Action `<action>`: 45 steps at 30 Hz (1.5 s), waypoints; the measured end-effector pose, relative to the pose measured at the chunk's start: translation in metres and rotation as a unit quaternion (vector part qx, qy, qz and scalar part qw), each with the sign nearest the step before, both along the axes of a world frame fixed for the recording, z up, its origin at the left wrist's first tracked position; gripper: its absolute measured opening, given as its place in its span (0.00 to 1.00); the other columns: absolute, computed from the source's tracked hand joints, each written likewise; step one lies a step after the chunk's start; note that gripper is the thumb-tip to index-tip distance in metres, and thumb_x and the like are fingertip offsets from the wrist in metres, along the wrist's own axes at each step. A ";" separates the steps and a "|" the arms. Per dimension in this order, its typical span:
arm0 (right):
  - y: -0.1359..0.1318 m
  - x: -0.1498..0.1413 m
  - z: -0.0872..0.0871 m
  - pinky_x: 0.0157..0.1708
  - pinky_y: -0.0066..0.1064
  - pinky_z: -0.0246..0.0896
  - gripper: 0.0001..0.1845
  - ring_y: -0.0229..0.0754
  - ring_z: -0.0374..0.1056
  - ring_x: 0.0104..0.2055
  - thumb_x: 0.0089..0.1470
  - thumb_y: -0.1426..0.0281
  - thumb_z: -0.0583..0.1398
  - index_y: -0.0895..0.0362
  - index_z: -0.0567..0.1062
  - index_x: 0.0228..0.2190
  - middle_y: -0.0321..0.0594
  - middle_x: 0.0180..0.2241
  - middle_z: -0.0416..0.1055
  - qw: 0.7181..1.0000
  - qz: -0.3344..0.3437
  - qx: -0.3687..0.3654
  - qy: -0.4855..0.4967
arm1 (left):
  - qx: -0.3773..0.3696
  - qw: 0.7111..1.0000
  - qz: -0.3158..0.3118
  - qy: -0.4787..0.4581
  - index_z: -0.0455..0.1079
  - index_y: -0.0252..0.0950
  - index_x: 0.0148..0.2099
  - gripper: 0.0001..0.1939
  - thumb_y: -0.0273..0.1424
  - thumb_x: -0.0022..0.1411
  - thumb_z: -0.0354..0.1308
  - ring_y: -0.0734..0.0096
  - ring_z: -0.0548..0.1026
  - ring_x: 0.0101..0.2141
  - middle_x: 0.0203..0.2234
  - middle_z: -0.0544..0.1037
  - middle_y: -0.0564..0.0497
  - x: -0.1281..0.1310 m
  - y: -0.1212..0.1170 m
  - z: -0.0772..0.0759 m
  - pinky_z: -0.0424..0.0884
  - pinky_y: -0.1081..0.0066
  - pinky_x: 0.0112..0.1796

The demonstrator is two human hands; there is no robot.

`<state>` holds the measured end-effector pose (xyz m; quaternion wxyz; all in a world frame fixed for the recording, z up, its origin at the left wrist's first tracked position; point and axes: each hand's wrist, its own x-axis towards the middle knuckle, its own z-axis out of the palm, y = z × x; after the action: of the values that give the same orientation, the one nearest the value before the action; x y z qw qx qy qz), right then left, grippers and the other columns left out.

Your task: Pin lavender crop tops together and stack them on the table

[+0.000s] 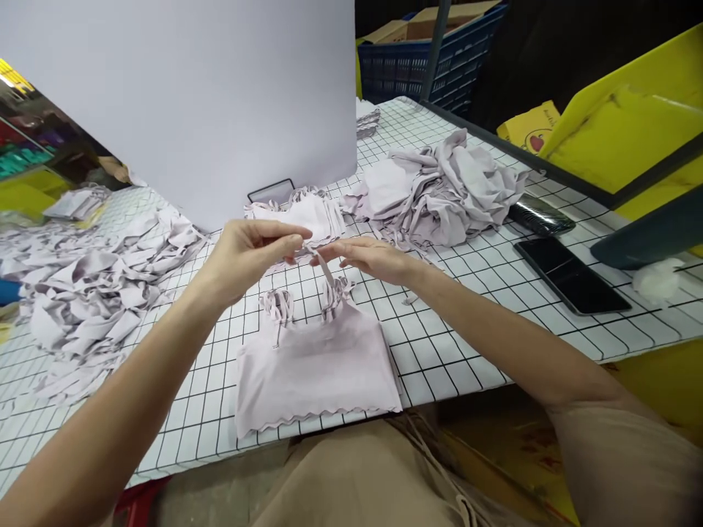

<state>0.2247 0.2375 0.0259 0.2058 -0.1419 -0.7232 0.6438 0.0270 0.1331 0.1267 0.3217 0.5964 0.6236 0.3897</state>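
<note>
While near tops (pixel 318 373) lie stacked, the right heap (pixel 447 194) crumpled, your left hand (pixel 250 252) pinches a strap (pixel 326 269); your right hand's grip (pixel 378 260) is unclear.

Forearm (pixel 494 340) overhangs open tabletop (pixel 439 362) between garments (pixel 318 373) and phone (pixel 571 274).

soft matt cloth on the near garment (pixel 321 366), more of it crumpled in the left pile (pixel 88 300) and right pile (pixel 439 194); now a smooth, glossy phone (pixel 571 274) at right, latticed plastic on the far crate (pixel 395 69).
</note>
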 end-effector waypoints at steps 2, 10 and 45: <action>-0.004 -0.001 0.002 0.57 0.43 0.58 0.20 0.44 0.67 0.59 0.69 0.59 0.51 0.50 0.76 0.53 0.42 0.51 0.77 0.999 0.051 -0.001 0.006 | -0.016 1.000 0.007 -0.025 0.82 0.39 0.39 0.08 0.34 0.57 0.67 0.67 0.77 0.32 0.32 0.83 0.48 0.001 -0.017 -0.004 0.76 0.68 0.34; -0.036 0.038 -0.023 0.51 0.42 0.65 0.12 0.45 0.71 0.48 0.61 0.65 0.59 0.56 0.80 0.43 0.43 0.43 0.79 0.971 -0.139 0.189 -0.042 | -0.025 0.993 -0.038 -0.110 0.82 0.43 0.45 0.11 0.25 0.63 0.63 0.69 0.78 0.34 0.32 0.81 0.48 0.039 -0.125 -0.067 0.76 0.72 0.33; -0.165 0.054 -0.015 0.27 0.29 0.69 0.18 0.35 0.71 0.25 0.63 0.65 0.57 0.55 0.69 0.53 0.38 0.30 0.75 0.977 -0.145 0.057 -0.146 | -0.318 0.844 -0.008 -0.433 0.78 0.31 0.28 0.11 0.33 0.46 0.74 0.69 0.78 0.33 0.30 0.82 0.45 0.065 -0.054 -0.123 0.74 0.68 0.39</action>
<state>0.2790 0.0721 0.0113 0.1969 -0.3254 -0.7527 0.5373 0.0919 0.0788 0.0035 0.7339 0.2371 0.5059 0.3864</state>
